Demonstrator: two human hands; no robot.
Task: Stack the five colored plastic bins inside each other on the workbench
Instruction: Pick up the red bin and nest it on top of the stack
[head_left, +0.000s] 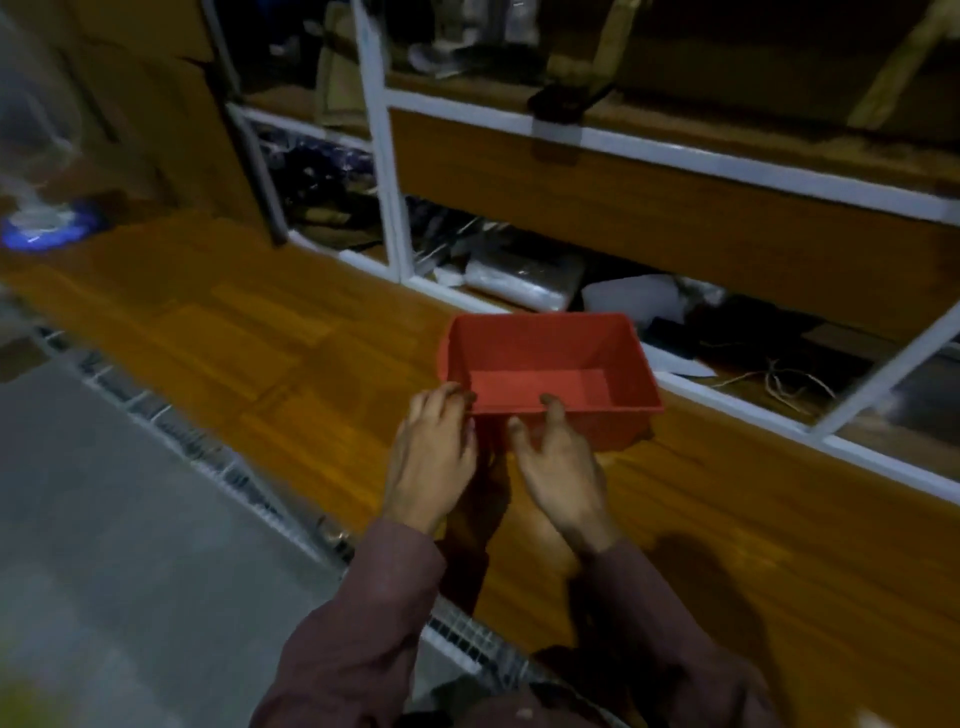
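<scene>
A red plastic bin (545, 358) stands upright and empty on the wooden workbench (249, 332), close to the shelf unit. My left hand (434, 452) has its spread fingertips resting on the bin's near left corner. My right hand (558, 467) is at the near wall, with one fingertip hooked over the rim and the thumb against the outside. No other coloured bin is in view. The frame is dark and blurred.
A white-framed shelf unit (387, 171) rises behind the bench, its lower bay holding plastic bags, papers and cables. A blue-based object (49, 228) sits at the far left. A wire mesh edge (218, 462) runs along the bench front, with grey floor beyond.
</scene>
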